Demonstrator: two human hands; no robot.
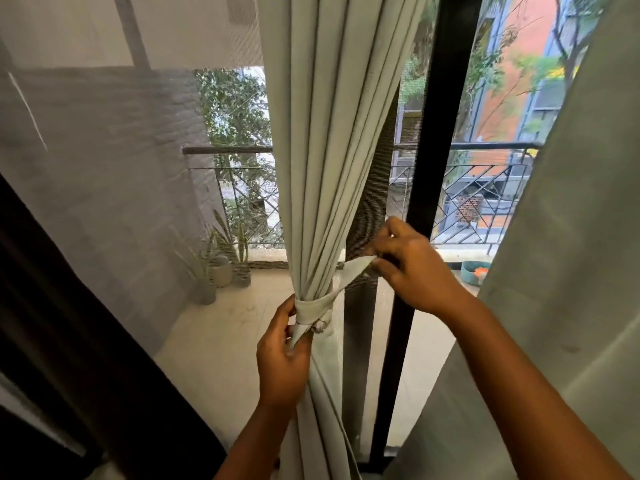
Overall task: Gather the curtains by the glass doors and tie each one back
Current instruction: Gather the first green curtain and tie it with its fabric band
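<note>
- At the glass doors, the pale green curtain hung gathered into a bundle in front of the black door frame, cinched by the fabric tieback wrapped round it.
- Left of the bundle, the left hand pinched the lower end of the tieback just below the wrap; had that pinch eased, the wrap would likely have loosened and let the pleats fan out again.
- Right of the bundle, the right hand pinched the upper end, drawn taut up and to the right; an uneven pull could have dragged the band up the folds or left a slack knot.
- Farther right, the second curtain hung loose and not yet tied, so the job looked roughly half done.
</note>
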